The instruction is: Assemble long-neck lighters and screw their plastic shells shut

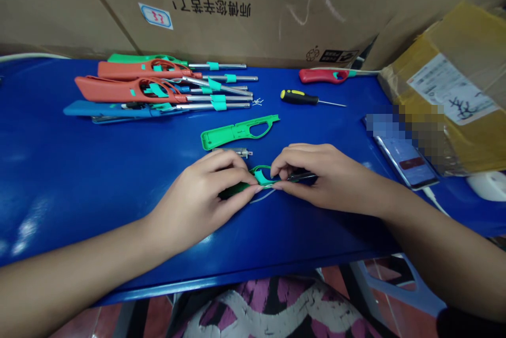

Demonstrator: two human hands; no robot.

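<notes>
My left hand is closed round the handle of a green stick lighter that lies on the blue table. My right hand pinches the same lighter at its trigger and metal tube end. Thin wires trail from the lighter between my hands. Just beyond them lies a loose green lighter shell half and a small metal part.
A pile of red, blue and green stick lighters lies at the back left. A yellow-and-black screwdriver and a red lighter lie at the back right. A phone rests at the right. Cardboard boxes stand behind.
</notes>
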